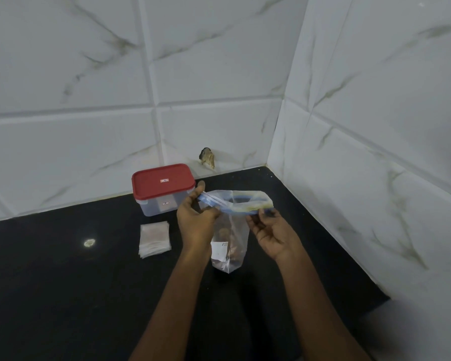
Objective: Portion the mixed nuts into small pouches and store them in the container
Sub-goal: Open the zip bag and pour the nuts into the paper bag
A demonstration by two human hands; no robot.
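One clear zip bag (pixel 231 241), with a blue and yellow seal strip, a white label and some brown nuts low inside, is held over the black counter (pixel 63 282). The left hand (pixel 195 220) and right hand (pixel 271 233) each pinch its top edge. One red-lidded container (pixel 156 204) stands behind, shut. One stack of small pouches (pixel 154 238) lies before it.
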